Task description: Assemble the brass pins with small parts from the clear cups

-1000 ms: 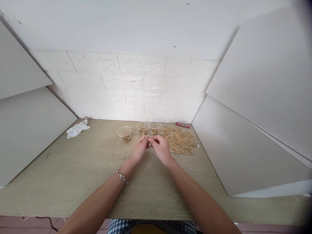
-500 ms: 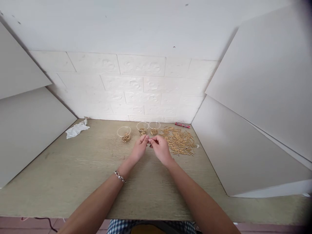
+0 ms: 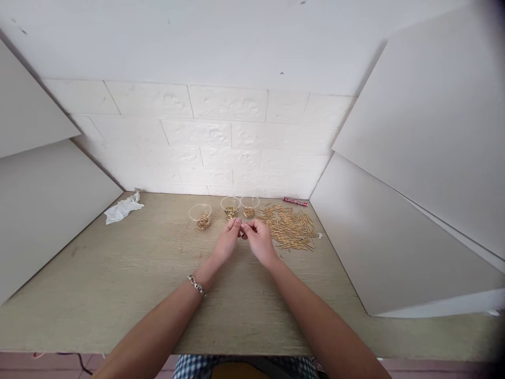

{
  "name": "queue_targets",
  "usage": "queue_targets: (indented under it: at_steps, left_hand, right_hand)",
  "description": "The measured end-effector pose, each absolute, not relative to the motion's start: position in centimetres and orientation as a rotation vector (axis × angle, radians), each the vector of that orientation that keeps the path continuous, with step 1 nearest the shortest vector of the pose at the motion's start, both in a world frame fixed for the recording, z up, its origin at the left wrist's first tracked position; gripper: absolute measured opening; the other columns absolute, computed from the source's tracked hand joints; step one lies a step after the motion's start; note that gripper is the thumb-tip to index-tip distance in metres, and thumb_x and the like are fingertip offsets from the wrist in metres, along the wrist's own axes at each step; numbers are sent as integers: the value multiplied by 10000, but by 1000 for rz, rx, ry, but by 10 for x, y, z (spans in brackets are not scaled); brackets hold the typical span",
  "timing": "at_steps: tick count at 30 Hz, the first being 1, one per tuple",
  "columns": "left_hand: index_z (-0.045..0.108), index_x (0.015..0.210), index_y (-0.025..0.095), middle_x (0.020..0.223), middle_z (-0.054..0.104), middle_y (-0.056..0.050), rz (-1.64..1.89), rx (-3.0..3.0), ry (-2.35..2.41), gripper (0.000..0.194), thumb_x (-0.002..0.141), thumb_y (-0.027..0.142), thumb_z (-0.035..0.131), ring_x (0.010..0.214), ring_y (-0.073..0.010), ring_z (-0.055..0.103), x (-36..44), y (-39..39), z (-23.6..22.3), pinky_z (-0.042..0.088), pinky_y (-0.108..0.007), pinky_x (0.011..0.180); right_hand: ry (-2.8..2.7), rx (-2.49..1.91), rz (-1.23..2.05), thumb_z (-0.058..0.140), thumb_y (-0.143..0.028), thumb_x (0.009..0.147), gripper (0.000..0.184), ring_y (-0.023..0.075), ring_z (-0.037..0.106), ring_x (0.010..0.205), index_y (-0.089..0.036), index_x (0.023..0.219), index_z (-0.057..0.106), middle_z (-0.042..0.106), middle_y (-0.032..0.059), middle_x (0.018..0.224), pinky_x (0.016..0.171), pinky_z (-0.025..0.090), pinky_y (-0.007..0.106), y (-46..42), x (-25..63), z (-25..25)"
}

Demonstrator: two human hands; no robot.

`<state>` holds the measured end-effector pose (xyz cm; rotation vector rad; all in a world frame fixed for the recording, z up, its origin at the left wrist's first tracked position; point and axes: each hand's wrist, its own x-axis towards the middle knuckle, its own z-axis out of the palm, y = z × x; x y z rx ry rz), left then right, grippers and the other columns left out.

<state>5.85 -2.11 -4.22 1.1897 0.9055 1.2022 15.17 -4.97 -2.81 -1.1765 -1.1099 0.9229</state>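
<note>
My left hand (image 3: 228, 239) and my right hand (image 3: 259, 241) meet over the table, thumbs and fingertips pinched close together. Whatever lies between the fingertips is too small and too covered to name. Just beyond them stand three clear plastic cups: the left cup (image 3: 200, 213), the middle cup (image 3: 230, 204) and the right cup (image 3: 250, 203), each with small gold-coloured metal pieces at the bottom. To the right of my right hand spreads a loose pile of thin gold-coloured metal rods (image 3: 292, 229).
A crumpled white tissue (image 3: 123, 208) lies at the far left of the wooden table (image 3: 130, 295). Behind the rods is a red tube (image 3: 295, 201). White panels (image 3: 355, 231) flank both sides, and a white brick-patterned wall (image 3: 213, 134) closes the back.
Both hands stay almost in place, with the fingertips drawn slightly closer together. The whole view has shifted a little; the cups and rods have not visibly moved.
</note>
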Motion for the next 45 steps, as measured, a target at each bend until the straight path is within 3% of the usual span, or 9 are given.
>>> queue_targets:
  at_steps: [16, 30, 45]
  left_hand:
    - [409, 633, 169, 560, 383, 56, 1160, 1147, 881, 364, 742, 497, 524, 512, -76, 358, 62, -24, -41, 309, -217, 507]
    - [410, 586, 181, 573, 442, 36, 986, 1676, 1150, 282, 816, 343, 387, 595, -116, 421, 49, -23, -17, 340, -241, 599]
    - [422, 612, 181, 569, 415, 37, 986, 1566, 1028, 297, 798, 412, 410, 571, -104, 391, 48, -24, -17, 341, -225, 560]
  right_hand:
    - [-1077, -1127, 954, 565, -345, 695, 201, 116, 532, 504, -175, 599, 516, 554, -13, 554, 516, 449, 255, -45, 150, -39]
    - [-1118, -1157, 935, 555, -342, 717, 195, 123, 551, 511, -175, 628, 508, 578, -2, 583, 531, 430, 256, -47, 153, -35]
    - [-1226, -1180, 818, 546, -334, 738, 180, 131, 543, 551, -175, 656, 561, 600, 5, 604, 567, 430, 259, -50, 156, -32]
